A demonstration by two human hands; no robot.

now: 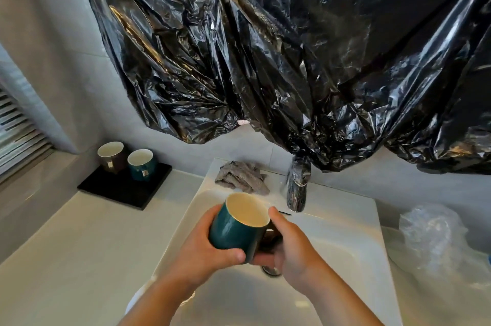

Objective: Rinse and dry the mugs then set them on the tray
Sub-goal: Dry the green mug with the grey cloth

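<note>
Pale, glossy surface (79, 246) runs along tiled wall. Far left: black tray (117, 190) flat on it, carrying brown mug (111, 157) and teal mug (142, 165), both upright, side by side. Centre: white sink (345, 232), grey cloth (240, 177) bunched on its back rim. Right: crumpled clear plastic (430, 238) beside sink.

Teal near mug (233, 228) lined cream, 2 others, brown mug (113, 159) and teal far mug (143, 167), black tray (117, 190), grey cloth (240, 176), black plastic sheet (265, 47), white sink (345, 219).
</note>
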